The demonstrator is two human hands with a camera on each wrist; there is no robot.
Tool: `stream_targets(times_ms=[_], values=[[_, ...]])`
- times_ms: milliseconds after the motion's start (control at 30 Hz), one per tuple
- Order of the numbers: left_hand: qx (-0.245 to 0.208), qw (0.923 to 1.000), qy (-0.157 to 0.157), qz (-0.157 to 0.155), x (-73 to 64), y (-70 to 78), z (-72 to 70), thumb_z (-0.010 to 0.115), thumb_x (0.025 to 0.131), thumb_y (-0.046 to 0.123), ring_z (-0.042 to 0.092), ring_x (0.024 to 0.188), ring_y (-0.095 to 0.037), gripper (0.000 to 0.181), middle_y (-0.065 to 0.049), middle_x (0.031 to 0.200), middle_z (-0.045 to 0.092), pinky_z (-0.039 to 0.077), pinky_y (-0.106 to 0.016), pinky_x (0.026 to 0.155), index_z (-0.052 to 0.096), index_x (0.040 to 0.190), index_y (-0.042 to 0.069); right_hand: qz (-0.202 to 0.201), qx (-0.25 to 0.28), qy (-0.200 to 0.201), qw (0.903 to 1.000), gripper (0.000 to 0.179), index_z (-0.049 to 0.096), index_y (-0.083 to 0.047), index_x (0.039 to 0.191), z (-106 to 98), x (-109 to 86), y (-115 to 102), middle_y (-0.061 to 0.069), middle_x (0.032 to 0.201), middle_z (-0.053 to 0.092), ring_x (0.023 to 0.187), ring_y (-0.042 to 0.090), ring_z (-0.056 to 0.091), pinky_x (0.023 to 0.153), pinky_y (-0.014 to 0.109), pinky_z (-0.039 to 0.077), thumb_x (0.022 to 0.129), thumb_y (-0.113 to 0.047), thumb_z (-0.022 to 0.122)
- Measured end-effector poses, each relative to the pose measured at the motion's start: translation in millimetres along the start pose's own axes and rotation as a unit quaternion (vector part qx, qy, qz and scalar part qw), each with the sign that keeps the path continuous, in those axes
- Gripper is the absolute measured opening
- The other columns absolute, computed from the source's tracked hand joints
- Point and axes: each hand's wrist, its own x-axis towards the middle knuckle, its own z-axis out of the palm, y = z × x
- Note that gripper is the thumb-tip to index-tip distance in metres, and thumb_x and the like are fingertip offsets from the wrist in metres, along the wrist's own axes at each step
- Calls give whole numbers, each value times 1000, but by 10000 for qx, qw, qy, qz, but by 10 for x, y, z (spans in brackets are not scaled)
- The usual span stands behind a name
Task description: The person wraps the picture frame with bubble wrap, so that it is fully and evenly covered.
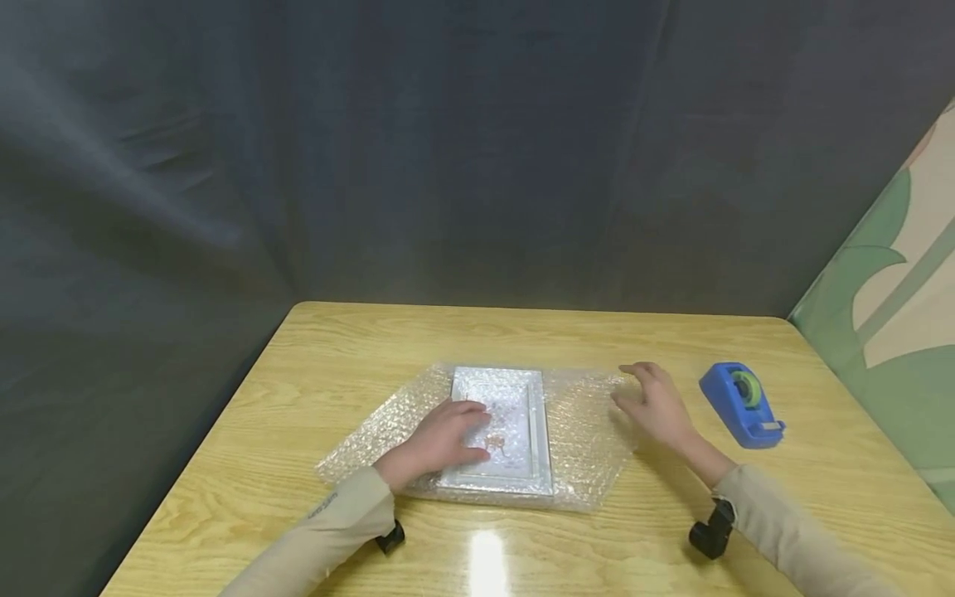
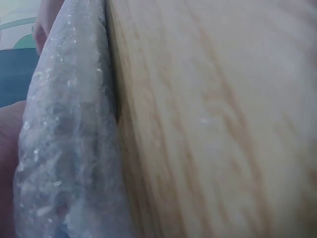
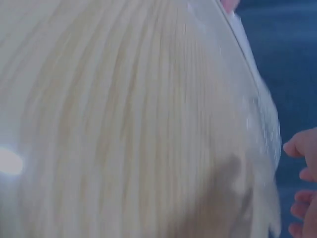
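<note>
Backdrop: dark curtain behind a wood-grain table
Picture frame: flat on the table, bubble wrap spreading past both sides
Left hand: resting on the wrapped frame, fingers relaxed, thumb apart, grasping nothing
Right hand: at the wrap's right edge, fingers loosely bent, released
Tape dispenser: blue, right of that hand

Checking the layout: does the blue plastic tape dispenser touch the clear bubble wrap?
No, the blue tape dispenser stands on the yellowish wood-grain table, apart from the clear bubble wrap.
</note>
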Motion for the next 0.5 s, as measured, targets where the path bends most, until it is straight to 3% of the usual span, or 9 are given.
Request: stream_targets(times_ms=[133, 333, 400, 500], values=[[-7, 10000, 37, -27, -8, -8, 6, 65, 78, 44, 41, 124, -22, 60, -4, 135, 46, 19, -47, 109, 51, 128, 12, 831, 24, -195, 9964, 51, 44, 17, 121, -151, -76, 188, 39, 116, 41, 101, 50, 45, 81, 58, 41, 84, -15, 61], [-56, 10000, 62, -28, -13, -13, 8, 65, 78, 43, 40, 124, -21, 61, -4, 135, 46, 19, -47, 109, 51, 128, 12, 1549, 699, -682, 9831, 56, 33, 23, 124, -219, -126, 282, 42, 117, 42, 102, 51, 49, 79, 49, 49, 89, -16, 54], [-59, 10000, 63, -15, -13, -9, 8, 65, 78, 43, 41, 124, -21, 61, -4, 135, 46, 19, -47, 109, 51, 128, 12, 1666, 889, -669, 9797, 54, 34, 22, 124, -209, -135, 283, 40, 114, 46, 98, 46, 54, 73, 42, 52, 89, -13, 54], [-54, 10000, 50, -5, -9, -5, 14, 65, 78, 43, 41, 124, -22, 61, -4, 135, 46, 19, -47, 109, 51, 128, 11, 1776, 1227, -488, 9752, 49, 35, 22, 125, -191, -142, 263, 38, 111, 50, 83, 24, 61, 61, 27, 53, 88, -7, 51]])
